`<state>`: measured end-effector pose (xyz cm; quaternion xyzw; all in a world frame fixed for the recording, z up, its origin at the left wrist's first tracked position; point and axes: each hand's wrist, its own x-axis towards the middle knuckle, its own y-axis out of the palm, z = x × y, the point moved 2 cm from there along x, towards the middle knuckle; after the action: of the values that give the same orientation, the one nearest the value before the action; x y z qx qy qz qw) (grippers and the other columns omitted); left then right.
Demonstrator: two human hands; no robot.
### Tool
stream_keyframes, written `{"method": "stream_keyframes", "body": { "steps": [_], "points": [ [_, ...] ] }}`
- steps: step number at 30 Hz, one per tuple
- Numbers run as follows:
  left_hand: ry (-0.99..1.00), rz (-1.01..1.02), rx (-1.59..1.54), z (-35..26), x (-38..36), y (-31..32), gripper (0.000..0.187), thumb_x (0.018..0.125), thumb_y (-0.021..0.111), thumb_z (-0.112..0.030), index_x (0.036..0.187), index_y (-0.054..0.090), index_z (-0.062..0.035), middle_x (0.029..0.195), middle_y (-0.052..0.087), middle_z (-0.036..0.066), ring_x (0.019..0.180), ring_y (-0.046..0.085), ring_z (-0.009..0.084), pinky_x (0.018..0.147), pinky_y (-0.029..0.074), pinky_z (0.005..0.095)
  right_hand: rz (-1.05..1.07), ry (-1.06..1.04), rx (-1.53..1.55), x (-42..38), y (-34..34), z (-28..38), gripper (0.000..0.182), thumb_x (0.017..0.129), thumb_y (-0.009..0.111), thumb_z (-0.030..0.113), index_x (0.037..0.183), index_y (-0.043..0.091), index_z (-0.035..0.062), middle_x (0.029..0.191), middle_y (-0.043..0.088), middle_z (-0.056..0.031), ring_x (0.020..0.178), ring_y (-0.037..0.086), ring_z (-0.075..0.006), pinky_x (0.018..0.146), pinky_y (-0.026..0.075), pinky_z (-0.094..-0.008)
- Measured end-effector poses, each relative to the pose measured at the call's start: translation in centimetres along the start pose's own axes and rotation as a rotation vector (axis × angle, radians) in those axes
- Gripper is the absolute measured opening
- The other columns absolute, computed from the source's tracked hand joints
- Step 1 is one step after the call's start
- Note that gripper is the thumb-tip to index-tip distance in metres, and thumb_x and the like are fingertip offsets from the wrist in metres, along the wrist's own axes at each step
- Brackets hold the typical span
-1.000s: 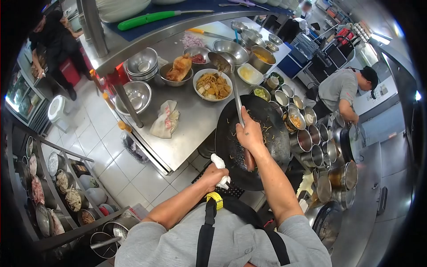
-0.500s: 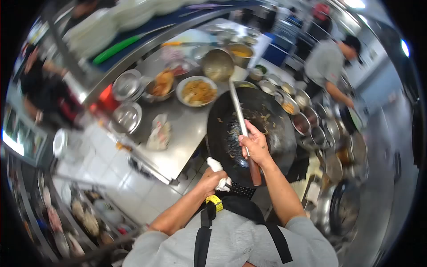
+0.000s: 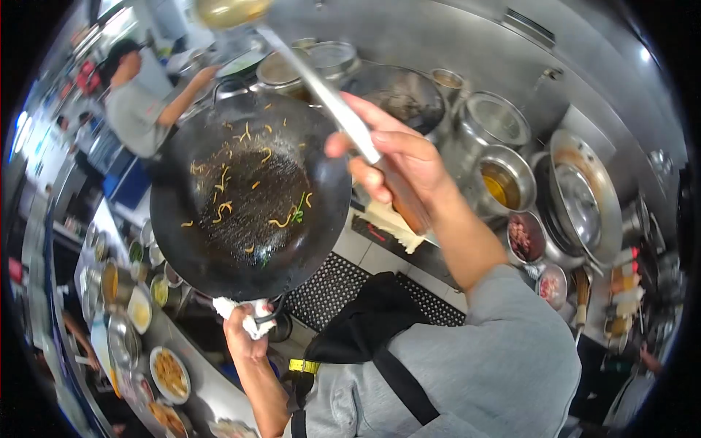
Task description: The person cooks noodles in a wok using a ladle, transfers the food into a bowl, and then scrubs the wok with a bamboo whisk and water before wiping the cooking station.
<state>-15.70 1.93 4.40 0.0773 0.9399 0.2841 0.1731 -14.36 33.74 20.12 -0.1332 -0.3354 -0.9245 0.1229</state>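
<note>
My left hand [image 3: 247,337] is closed around the near handle of a black wok [image 3: 310,241], with a white cloth [image 3: 255,321] folded between palm and metal. Scattered noodle strands [image 3: 223,212] and bits of green cling to the wok's dark, oily inside. In my right hand [image 3: 405,157] is a long ladle [image 3: 321,87], gripped near its wooden end. Its metal bowl [image 3: 232,10] is raised beyond the wok's far rim and partly cut off by the top of the view.
On the right stand a pot of yellow oil [image 3: 500,188], a bowl of raw meat [image 3: 526,237] and stacked pans [image 3: 584,197]. A plate of cooked food [image 3: 170,374] is on the steel counter [image 3: 208,387] at lower left. A co-worker [image 3: 139,102] stands at upper left.
My view has swung right toward the stove. The wok has come along, held by my left hand through the cloth. The ladle remains in my right hand, its bowl now up at the left.
</note>
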Motion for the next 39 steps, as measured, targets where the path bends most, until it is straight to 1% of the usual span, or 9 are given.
{"method": "stream_keyframes", "body": {
  "steps": [8,18,24,27,28,29,31,34,39],
  "points": [
    [-0.269,0.299,-0.163,1.7,8.6,-0.8,0.039,0.064,0.055,-0.002,0.103,0.051,0.0008,0.088,0.06,0.013,0.065,0.059,0.0265,0.053,0.051,0.0351,-0.972,-0.067,-0.686,-9.9,-7.0,1.3,0.063,0.078,0.054,0.0,0.135,0.028,0.0009,0.056,0.049,-0.0016,0.041,0.045,-0.0097,0.036,0.041,-0.0235],
    [-0.42,0.469,-0.122,5.5,26.8,6.1,0.03,0.069,0.057,-0.009,0.096,0.052,0.0021,0.081,0.061,0.014,0.065,0.061,0.0243,0.05,0.051,0.0333,-1.206,0.199,-1.783,6.8,-32.3,6.7,0.014,0.07,0.052,0.003,0.08,0.061,0.0012,0.06,0.057,-0.0107,0.041,0.046,-0.0176,0.041,0.039,-0.0366],
    [-0.491,0.403,-0.024,6.2,33.3,14.4,0.011,0.078,0.052,-0.011,0.086,0.052,-0.0025,0.081,0.06,0.017,0.069,0.062,0.0285,0.052,0.051,0.0397,-1.222,0.36,-1.194,11.7,-46.0,11.2,0.014,0.069,0.056,0.011,0.061,0.065,0.0076,0.059,0.06,-0.0055,0.055,0.057,-0.0205,0.056,0.045,-0.0351],
    [-0.46,0.449,0.094,7.2,37.1,15.5,0.011,0.08,0.053,-0.013,0.09,0.053,-0.0081,0.08,0.062,0.011,0.069,0.063,0.0239,0.055,0.052,0.0364,-0.391,0.799,-2.648,13.0,-45.9,14.1,0.017,0.072,0.056,0.017,0.069,0.068,0.0055,0.072,0.066,-0.0102,0.065,0.063,-0.0207,0.06,0.049,-0.0349],
    [-0.568,0.411,0.057,7.7,38.2,15.9,0.011,0.081,0.053,-0.016,0.09,0.053,-0.0089,0.079,0.063,0.011,0.068,0.063,0.023,0.054,0.051,0.0354,-0.447,0.851,-2.564,12.4,-39.6,15.1,0.018,0.07,0.056,0.017,0.064,0.065,0.0025,0.058,0.061,-0.009,0.054,0.06,-0.019,0.048,0.047,-0.0338],
    [-0.546,0.408,0.113,7.7,38.6,16.0,0.014,0.083,0.054,-0.02,0.09,0.053,-0.0087,0.078,0.063,0.011,0.067,0.063,0.0226,0.053,0.051,0.0349,-0.691,0.096,-1.989,8.7,-47.2,19.1,0.019,0.073,0.056,0.018,0.076,0.065,0.0011,0.049,0.051,-0.0063,0.048,0.055,-0.019,0.043,0.044,-0.0323],
    [-0.505,0.48,0.177,7.1,39.2,15.4,0.026,0.084,0.057,-0.031,0.092,0.053,-0.0074,0.081,0.063,0.011,0.066,0.062,0.0224,0.053,0.051,0.0308,-1.307,0.607,-2.037,12.1,-25.6,15.6,0.04,0.077,0.051,0.009,0.115,0.055,-0.0031,0.109,0.059,-0.0215,0.091,0.06,-0.0323,0.077,0.048,-0.0401],
    [-0.436,0.48,0.152,7.2,40.3,12.3,0.05,0.083,0.057,-0.047,0.11,0.048,-0.0057,0.097,0.061,0.012,0.075,0.062,0.0208,0.06,0.053,0.0292,-1.279,0.336,-1.963,8.4,-24.6,20.2,0.015,0.076,0.056,0.011,0.071,0.057,-0.0031,0.056,0.054,-0.0105,0.046,0.05,-0.0196,0.043,0.041,-0.0329],
    [-0.311,0.738,0.553,7.1,38.6,6.8,0.046,0.084,0.06,-0.03,0.116,0.046,-0.0007,0.097,0.06,0.012,0.083,0.059,0.0232,0.073,0.049,0.036,-1.144,0.562,-2.444,2.6,-23.3,23.4,0.033,0.078,0.045,0.019,0.103,0.053,-0.0009,0.101,0.049,-0.0138,0.09,0.045,-0.0266,0.078,0.032,-0.0381]
  ]
}}
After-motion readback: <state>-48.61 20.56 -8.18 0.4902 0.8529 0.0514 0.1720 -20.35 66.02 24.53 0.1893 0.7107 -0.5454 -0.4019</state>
